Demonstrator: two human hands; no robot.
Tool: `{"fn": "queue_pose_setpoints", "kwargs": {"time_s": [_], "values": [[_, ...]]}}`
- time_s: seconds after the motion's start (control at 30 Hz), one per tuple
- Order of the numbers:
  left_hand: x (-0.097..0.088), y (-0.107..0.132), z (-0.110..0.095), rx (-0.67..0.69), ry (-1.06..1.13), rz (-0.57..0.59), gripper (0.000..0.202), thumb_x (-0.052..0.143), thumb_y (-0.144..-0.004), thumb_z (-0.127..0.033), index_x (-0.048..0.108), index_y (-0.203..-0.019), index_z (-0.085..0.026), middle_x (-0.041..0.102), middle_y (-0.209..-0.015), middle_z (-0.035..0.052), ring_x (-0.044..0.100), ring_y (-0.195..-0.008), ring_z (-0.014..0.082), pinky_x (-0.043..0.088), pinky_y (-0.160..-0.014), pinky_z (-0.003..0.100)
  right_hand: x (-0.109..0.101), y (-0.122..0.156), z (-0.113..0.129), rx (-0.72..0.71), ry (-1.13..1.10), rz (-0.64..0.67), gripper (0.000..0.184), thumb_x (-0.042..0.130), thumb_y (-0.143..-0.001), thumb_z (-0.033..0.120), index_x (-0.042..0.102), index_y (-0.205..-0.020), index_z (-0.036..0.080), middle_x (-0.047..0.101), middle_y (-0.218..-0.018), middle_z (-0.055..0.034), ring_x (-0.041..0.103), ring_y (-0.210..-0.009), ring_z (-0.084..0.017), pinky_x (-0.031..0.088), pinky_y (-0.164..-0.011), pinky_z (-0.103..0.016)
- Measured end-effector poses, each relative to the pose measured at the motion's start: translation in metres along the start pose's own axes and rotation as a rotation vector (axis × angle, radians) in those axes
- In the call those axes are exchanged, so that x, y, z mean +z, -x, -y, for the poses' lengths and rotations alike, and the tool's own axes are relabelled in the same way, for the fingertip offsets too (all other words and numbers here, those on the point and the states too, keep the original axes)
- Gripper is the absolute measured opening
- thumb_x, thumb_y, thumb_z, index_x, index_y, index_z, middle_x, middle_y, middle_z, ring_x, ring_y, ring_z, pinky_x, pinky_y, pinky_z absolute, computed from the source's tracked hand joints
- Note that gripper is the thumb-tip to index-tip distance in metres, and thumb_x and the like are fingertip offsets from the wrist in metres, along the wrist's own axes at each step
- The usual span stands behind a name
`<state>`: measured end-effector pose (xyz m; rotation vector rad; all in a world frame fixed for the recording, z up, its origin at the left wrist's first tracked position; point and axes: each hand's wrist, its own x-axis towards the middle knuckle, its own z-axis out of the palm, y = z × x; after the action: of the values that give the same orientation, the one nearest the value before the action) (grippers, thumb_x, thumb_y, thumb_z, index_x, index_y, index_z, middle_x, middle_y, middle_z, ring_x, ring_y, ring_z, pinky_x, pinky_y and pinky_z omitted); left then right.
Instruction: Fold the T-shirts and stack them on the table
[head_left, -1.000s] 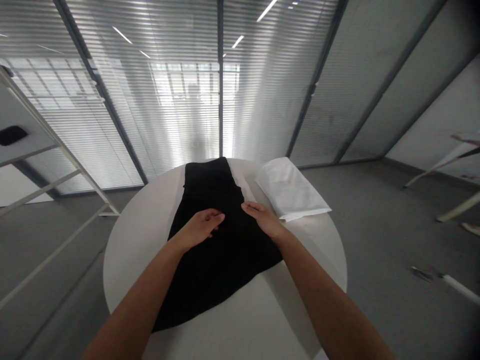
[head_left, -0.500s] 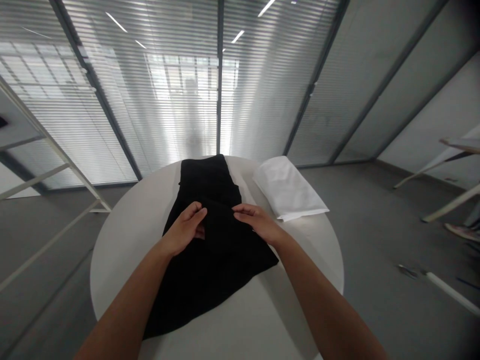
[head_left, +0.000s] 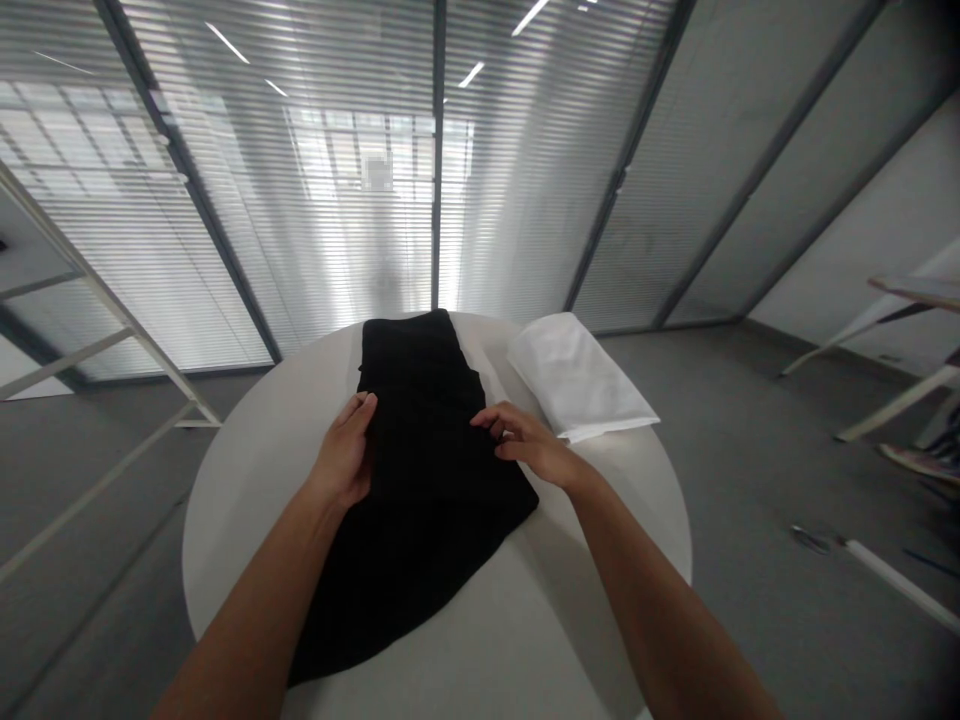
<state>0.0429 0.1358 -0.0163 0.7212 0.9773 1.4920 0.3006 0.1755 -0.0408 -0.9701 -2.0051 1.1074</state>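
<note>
A black cloth garment (head_left: 431,480) lies lengthwise across the round white table (head_left: 247,480), narrow at the far end and flaring towards me. Its exact kind does not show. At its left edge, my left hand (head_left: 346,452) grips the cloth, thumb uppermost and fingertips partly hidden. My right hand (head_left: 529,442) is over the opposite edge, its fingers loosely bent and the thumb apart from them. Nothing shows between those fingers. Whether they touch the cloth is hard to tell.
A folded white cloth or packet (head_left: 577,375) lies at the table's back right. Behind stands a glass partition with blinds (head_left: 517,220). To the left is a white metal frame (head_left: 154,345); a white tube (head_left: 896,582) lies on the floor at right.
My hands have moved apart, the left one outward to the garment's left edge, the right one slightly right with its fingers loosened. The garment's near right corner has drawn in slightly.
</note>
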Motion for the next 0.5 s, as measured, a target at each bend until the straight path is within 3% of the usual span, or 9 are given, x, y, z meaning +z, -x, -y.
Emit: {"fn": "queue_pose_setpoints", "kwargs": {"time_s": [0.07, 0.13, 0.2, 0.27, 0.37, 0.43, 0.5], "values": [[-0.004, -0.005, -0.001, -0.025, 0.074, 0.003, 0.014, 0.066, -0.080, -0.026, 0.056, -0.084, -0.018, 0.059, -0.071, -0.0026, 0.057, -0.056, 0.0087, 0.048, -0.049, 0.018, 0.000, 0.005, 0.007, -0.067, 0.071, 0.000, 0.050, 0.055, -0.070, 0.014, 0.058, -0.119, 0.027, 0.051, -0.113, -0.0044, 0.052, -0.095, -0.018, 0.047, -0.080, -0.034], [-0.008, -0.010, -0.001, -0.071, 0.154, 0.006, 0.005, 0.057, -0.086, -0.021, 0.055, -0.084, -0.017, 0.058, -0.069, -0.0022, 0.055, -0.050, 0.0077, 0.047, -0.042, 0.017, 0.005, 0.009, 0.019, -0.165, 0.215, -0.088, 0.054, 0.056, -0.072, 0.015, 0.052, -0.125, 0.027, 0.047, -0.118, -0.0068, 0.051, -0.104, -0.021, 0.047, -0.087, -0.038], [-0.010, -0.015, -0.002, -0.133, 0.228, -0.017, 0.012, 0.046, -0.092, -0.018, 0.055, -0.084, -0.015, 0.058, -0.067, -0.0015, 0.055, -0.046, 0.0071, 0.048, -0.038, 0.016, 0.016, 0.013, 0.033, -0.264, 0.377, -0.187, 0.058, 0.060, -0.074, 0.019, 0.047, -0.130, 0.026, 0.043, -0.125, -0.0097, 0.045, -0.117, -0.025, 0.042, -0.098, -0.044], [-0.010, -0.018, -0.003, -0.179, 0.286, -0.052, 0.020, 0.038, -0.095, -0.016, 0.055, -0.086, -0.014, 0.060, -0.068, 0.0000, 0.057, -0.046, 0.0072, 0.051, -0.039, 0.016, 0.029, 0.015, 0.045, -0.311, 0.506, -0.204, 0.065, 0.067, -0.075, 0.029, 0.043, -0.135, 0.025, 0.041, -0.130, -0.0120, 0.040, -0.124, -0.029, 0.036, -0.105, -0.047], [-0.009, -0.020, -0.003, -0.182, 0.338, -0.073, 0.022, 0.036, -0.097, -0.016, 0.056, -0.088, -0.013, 0.063, -0.071, 0.0014, 0.061, -0.051, 0.0071, 0.056, -0.047, 0.016, 0.049, 0.014, 0.048, -0.281, 0.701, -0.155, 0.089, 0.075, -0.069, 0.044, 0.033, -0.145, 0.025, 0.039, -0.137, -0.0142, 0.038, -0.126, -0.035, 0.032, -0.106, -0.053], [-0.009, -0.021, -0.002, -0.167, 0.344, -0.076, 0.021, 0.037, -0.096, -0.016, 0.056, -0.088, -0.014, 0.064, -0.071, 0.0011, 0.062, -0.053, 0.0070, 0.057, -0.051, 0.016, 0.055, 0.012, 0.043, -0.225, 0.821, -0.141, 0.093, 0.075, -0.070, 0.041, 0.028, -0.149, 0.026, 0.038, -0.139, -0.0148, 0.039, -0.125, -0.036, 0.033, -0.104, -0.054], [-0.011, -0.022, -0.001, -0.155, 0.325, -0.068, 0.018, 0.041, -0.094, -0.015, 0.057, -0.087, -0.014, 0.064, -0.071, 0.0010, 0.063, -0.055, 0.0074, 0.056, -0.053, 0.016, 0.055, 0.009, 0.036, -0.164, 0.879, -0.136, 0.083, 0.068, -0.076, 0.031, 0.028, -0.149, 0.025, 0.041, -0.137, -0.0143, 0.045, -0.120, -0.034, 0.038, -0.100, -0.051]]}}
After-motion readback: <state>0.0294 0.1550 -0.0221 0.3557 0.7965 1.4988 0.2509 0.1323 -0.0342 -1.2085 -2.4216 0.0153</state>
